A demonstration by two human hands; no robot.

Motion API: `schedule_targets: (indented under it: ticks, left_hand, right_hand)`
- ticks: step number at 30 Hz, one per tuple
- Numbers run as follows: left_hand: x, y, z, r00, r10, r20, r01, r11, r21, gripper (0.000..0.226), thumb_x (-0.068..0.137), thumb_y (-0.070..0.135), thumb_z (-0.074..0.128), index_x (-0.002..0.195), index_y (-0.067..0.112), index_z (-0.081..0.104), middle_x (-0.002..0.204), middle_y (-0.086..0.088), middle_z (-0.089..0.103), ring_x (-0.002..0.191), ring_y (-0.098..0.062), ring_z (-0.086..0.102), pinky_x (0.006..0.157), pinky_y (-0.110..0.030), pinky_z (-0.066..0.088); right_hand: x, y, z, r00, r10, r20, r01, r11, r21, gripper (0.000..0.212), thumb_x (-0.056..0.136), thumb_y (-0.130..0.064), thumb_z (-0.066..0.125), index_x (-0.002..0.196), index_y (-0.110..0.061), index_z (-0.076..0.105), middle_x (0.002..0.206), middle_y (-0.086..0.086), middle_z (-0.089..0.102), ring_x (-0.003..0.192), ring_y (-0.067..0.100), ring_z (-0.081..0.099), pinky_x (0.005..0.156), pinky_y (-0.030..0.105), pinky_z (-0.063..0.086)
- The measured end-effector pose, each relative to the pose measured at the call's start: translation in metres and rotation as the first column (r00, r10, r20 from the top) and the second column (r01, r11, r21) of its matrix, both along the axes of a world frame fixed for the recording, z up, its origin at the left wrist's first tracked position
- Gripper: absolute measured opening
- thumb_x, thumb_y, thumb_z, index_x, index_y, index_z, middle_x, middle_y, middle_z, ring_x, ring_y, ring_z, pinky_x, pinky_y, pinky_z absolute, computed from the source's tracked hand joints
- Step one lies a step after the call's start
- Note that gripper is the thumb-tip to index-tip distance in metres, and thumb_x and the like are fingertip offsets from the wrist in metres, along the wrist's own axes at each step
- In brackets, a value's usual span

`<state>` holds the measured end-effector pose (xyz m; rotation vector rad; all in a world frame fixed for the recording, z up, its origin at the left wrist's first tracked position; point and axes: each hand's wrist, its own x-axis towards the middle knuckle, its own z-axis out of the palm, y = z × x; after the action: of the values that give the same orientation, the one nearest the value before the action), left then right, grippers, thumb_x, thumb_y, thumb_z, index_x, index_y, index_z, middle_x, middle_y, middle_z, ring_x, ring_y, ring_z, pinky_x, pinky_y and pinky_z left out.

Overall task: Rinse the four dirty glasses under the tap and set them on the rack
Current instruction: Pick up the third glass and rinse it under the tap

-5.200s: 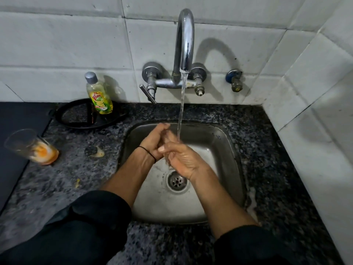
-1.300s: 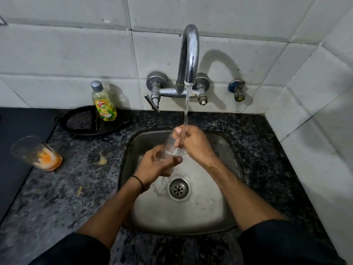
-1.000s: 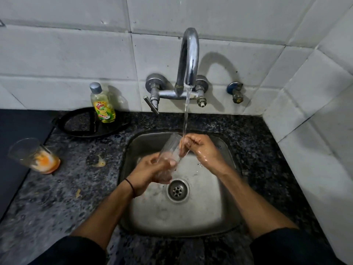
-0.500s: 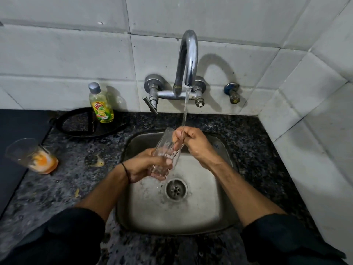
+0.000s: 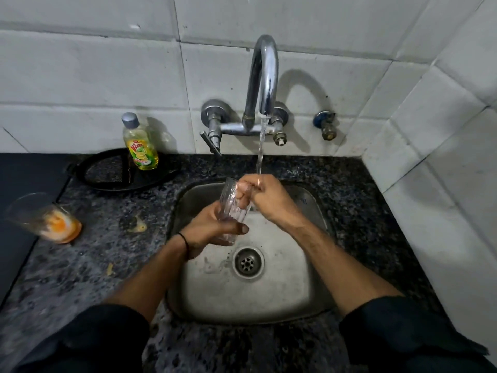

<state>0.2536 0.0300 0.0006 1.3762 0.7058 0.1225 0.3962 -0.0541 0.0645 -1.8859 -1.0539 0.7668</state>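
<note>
A clear ribbed glass (image 5: 231, 208) is held tilted over the steel sink (image 5: 306, 286), just under the running tap (image 5: 265, 76). My left hand (image 5: 212, 227) grips its lower half from the left. My right hand (image 5: 269, 200) curls over the rim, with fingers reaching inside the glass, and the water stream lands on it. A second dirty glass (image 5: 44, 218) with orange residue lies on its side at the counter's left edge. No rack is in view.
A yellow dish-soap bottle (image 5: 139, 146) stands on a black round pan (image 5: 107, 173) behind the sink's left. Food scraps (image 5: 137, 226) dot the dark granite counter (image 5: 357, 216). White tiled walls close the back and right. A small valve (image 5: 326, 126) sits right of the tap.
The glass stays under the stream, now held more upright. My right hand's fingers have gone over the rim into it, and my left hand still grips the base.
</note>
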Motion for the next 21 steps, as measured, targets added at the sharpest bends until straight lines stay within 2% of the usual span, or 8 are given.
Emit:
schedule_targets:
  ticks: [2, 5, 8, 10, 13, 15, 17, 21]
  left_hand:
    - [-0.004, 0.007, 0.004, 0.997, -0.068, 0.045, 0.073, 0.989, -0.126, 0.06, 0.057, 0.011, 0.088, 0.11, 0.016, 0.062, 0.089, -0.006, 0.065, 0.078, -0.021, 0.065, 0.075, -0.05, 0.059]
    - [0.004, -0.001, 0.008, 0.993, 0.096, -0.076, -0.083, 0.984, 0.159, 0.055, 0.065, 0.012, 0.085, 0.112, 0.012, 0.056, 0.087, -0.009, 0.065, 0.069, -0.025, 0.061, 0.066, -0.045, 0.058]
    - [0.014, -0.024, 0.001, 0.932, 0.279, -0.231, 0.022, 0.594, 0.804, 0.048, 0.067, 0.028, 0.078, 0.102, 0.02, 0.046, 0.099, -0.004, 0.065, 0.083, -0.032, 0.063, 0.066, -0.042, 0.051]
    - [0.015, -0.034, -0.005, 0.932, 0.306, -0.196, 0.044, 0.439, 0.897, 0.047, 0.069, 0.028, 0.076, 0.101, 0.021, 0.042, 0.103, -0.005, 0.061, 0.088, -0.033, 0.06, 0.064, -0.04, 0.048]
    - [0.012, -0.028, -0.006, 0.948, 0.282, -0.146, -0.073, 0.641, 0.764, 0.047, 0.067, 0.023, 0.08, 0.101, 0.02, 0.047, 0.095, -0.002, 0.064, 0.078, -0.024, 0.061, 0.062, -0.037, 0.05]
    - [0.01, -0.021, 0.0, 0.972, 0.223, -0.073, -0.189, 0.928, 0.323, 0.05, 0.066, 0.009, 0.083, 0.106, 0.019, 0.055, 0.089, -0.005, 0.065, 0.069, -0.018, 0.06, 0.058, -0.035, 0.051]
    - [0.007, -0.02, 0.0, 0.978, 0.211, -0.011, -0.208, 0.972, 0.106, 0.054, 0.064, 0.001, 0.082, 0.108, 0.02, 0.059, 0.086, -0.008, 0.063, 0.063, -0.017, 0.058, 0.052, -0.033, 0.05]
    - [0.008, -0.032, 0.006, 0.974, 0.194, -0.121, -0.115, 0.873, 0.474, 0.05, 0.061, 0.015, 0.082, 0.104, 0.025, 0.058, 0.087, 0.003, 0.069, 0.067, -0.02, 0.064, 0.058, -0.036, 0.053]
  right_hand:
    - [0.002, -0.008, 0.0, 0.996, 0.061, -0.06, -0.056, 0.995, 0.081, 0.026, 0.102, -0.017, 0.056, 0.083, -0.005, 0.069, 0.072, 0.005, 0.07, 0.069, 0.013, 0.066, 0.078, 0.037, 0.055]
    - [0.003, -0.006, -0.004, 0.995, -0.004, -0.101, 0.005, 1.0, 0.011, 0.026, 0.102, -0.024, 0.056, 0.084, -0.012, 0.07, 0.074, 0.004, 0.073, 0.073, 0.014, 0.07, 0.089, 0.038, 0.055]
    - [-0.004, 0.006, -0.003, 0.985, -0.102, 0.143, 0.127, 0.976, -0.179, 0.034, 0.101, -0.036, 0.053, 0.075, -0.02, 0.067, 0.079, 0.003, 0.076, 0.084, 0.021, 0.072, 0.1, 0.048, 0.046]
    - [-0.009, 0.01, 0.001, 0.964, -0.15, 0.221, 0.198, 0.957, -0.214, 0.031, 0.1, -0.032, 0.054, 0.077, -0.017, 0.068, 0.084, 0.006, 0.076, 0.086, 0.026, 0.071, 0.099, 0.048, 0.047]
    - [-0.005, 0.001, 0.001, 0.991, -0.112, 0.075, 0.118, 0.99, -0.077, 0.033, 0.099, -0.026, 0.055, 0.069, -0.02, 0.068, 0.073, 0.003, 0.074, 0.077, 0.022, 0.071, 0.087, 0.048, 0.056]
    - [0.001, -0.011, -0.003, 0.999, -0.035, 0.006, 0.034, 0.998, 0.057, 0.028, 0.1, -0.017, 0.055, 0.077, -0.023, 0.07, 0.074, 0.0, 0.074, 0.076, 0.016, 0.07, 0.084, 0.043, 0.058]
    - [0.006, -0.021, -0.008, 1.0, 0.008, -0.02, -0.006, 0.992, 0.127, 0.019, 0.1, -0.018, 0.056, 0.089, -0.025, 0.07, 0.08, 0.0, 0.074, 0.081, 0.015, 0.072, 0.085, 0.04, 0.057]
    - [0.003, -0.028, -0.011, 0.994, 0.108, 0.022, -0.105, 0.987, -0.118, 0.022, 0.097, -0.043, 0.062, 0.087, -0.026, 0.071, 0.08, -0.002, 0.075, 0.076, 0.008, 0.072, 0.078, 0.034, 0.057]
